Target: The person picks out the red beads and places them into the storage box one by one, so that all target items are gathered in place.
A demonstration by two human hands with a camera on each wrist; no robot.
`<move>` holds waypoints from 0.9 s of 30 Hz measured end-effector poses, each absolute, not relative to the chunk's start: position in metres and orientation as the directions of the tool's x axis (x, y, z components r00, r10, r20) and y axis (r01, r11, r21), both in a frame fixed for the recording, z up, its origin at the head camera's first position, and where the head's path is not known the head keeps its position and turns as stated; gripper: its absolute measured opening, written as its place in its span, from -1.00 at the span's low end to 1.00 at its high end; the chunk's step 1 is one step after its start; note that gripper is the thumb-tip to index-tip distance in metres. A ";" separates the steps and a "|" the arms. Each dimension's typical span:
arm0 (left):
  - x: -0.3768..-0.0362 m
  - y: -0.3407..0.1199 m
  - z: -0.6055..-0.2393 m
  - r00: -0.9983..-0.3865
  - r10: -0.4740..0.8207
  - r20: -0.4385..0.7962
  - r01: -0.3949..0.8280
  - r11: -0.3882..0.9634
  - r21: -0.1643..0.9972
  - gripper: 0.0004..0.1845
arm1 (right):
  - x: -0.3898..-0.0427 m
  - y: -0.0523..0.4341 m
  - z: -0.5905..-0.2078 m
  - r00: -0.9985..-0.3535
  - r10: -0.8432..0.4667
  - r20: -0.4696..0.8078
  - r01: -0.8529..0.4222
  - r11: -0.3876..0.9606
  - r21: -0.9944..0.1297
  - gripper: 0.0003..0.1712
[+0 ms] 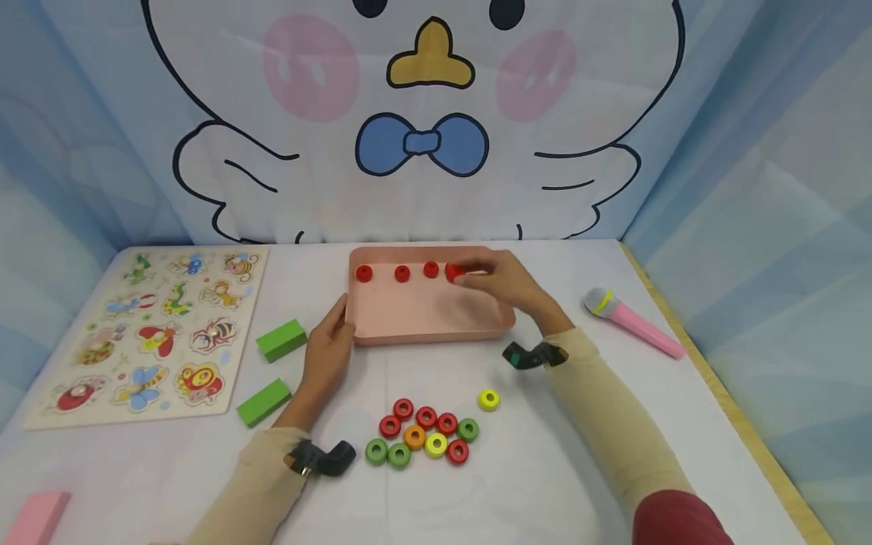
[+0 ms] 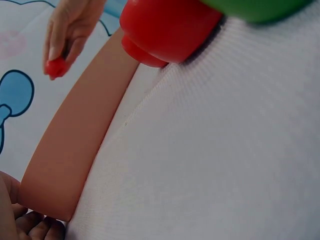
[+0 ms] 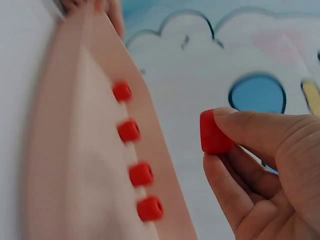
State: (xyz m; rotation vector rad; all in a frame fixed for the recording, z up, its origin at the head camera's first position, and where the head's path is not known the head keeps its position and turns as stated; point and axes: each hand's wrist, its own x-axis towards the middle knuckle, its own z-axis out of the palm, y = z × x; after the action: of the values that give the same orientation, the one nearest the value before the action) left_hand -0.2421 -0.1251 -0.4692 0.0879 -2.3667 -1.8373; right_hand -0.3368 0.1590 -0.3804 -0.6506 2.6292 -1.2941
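Two green blocks lie beside a picture board, a microphone well apart.

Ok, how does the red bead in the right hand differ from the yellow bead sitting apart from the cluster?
The held bead is red; the lone bead is yellow.
The held bead is pinched in the right hand; the lone bead rests on the table.
The lone bead shows its hole facing up; on the held bead, no hole shows.
Both are small, single-coloured beads.

My head feed crops the pink block at the bottom edge. My left-wrist feed cuts off the left hand. My right-wrist feed blurs the tray.
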 end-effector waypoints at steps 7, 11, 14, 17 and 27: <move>-0.240 -0.121 -0.473 -0.991 -0.130 0.045 0.013 0.240 0.971 -0.42 | -0.392 0.170 -0.387 -0.951 -0.309 0.014 -0.225 0.662 -0.715 -0.54; -0.238 -0.120 -0.471 -0.991 -0.125 0.055 0.023 0.244 0.970 -0.42 | -0.402 0.173 -0.401 -0.958 -0.288 0.006 -0.230 0.754 -0.615 -0.58; -0.237 -0.121 -0.469 -0.991 -0.119 0.067 0.035 0.252 0.967 -0.43 | -0.405 0.171 -0.408 -0.956 -0.293 0.010 -0.250 0.795 -0.552 -0.61; -0.237 -0.122 -0.468 -0.990 -0.123 0.071 0.036 0.263 0.964 -0.43 | -0.407 0.167 -0.411 -0.953 -0.303 0.009 -0.263 0.814 -0.519 -0.60; -0.240 -0.126 -0.469 -0.988 -0.130 0.086 0.050 0.258 0.965 -0.43 | -0.413 0.159 -0.415 -0.935 -0.350 -0.050 -0.295 0.851 -0.434 -0.57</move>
State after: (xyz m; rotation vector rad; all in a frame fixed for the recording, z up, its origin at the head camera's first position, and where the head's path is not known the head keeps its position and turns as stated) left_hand -0.2396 -0.1257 -0.4687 0.0768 -2.3704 -1.8269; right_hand -0.4131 0.1587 -0.4154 -0.5071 2.8992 -0.6493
